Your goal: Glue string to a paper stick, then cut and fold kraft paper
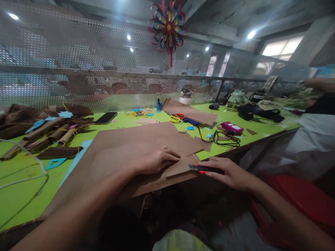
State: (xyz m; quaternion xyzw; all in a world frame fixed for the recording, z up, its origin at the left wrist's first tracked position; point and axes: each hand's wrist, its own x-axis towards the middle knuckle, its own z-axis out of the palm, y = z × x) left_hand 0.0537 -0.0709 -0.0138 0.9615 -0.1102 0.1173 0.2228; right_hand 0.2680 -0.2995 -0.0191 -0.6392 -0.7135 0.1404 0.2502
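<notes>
A large sheet of brown kraft paper [125, 146] lies over the near part of the green table. My left hand [158, 160] rests flat on it, fingers stretched to the right and close together. Beside those fingertips is a smaller folded or cut piece of brown paper [179, 168] at the table's near edge. My right hand [227, 170] is wrapped round a black and orange box cutter [195, 168]. The cutter's tip points left, over the right end of the smaller piece; whether the blade touches the paper I cannot tell.
Scissors with red and yellow handles [175, 119] and a stack of brown paper [193, 111] lie beyond. A black cord [226, 139] and purple box [232, 128] are right. Paper rolls [56, 134] and a phone [106, 118] lie left. A red stool [300, 198] stands below right.
</notes>
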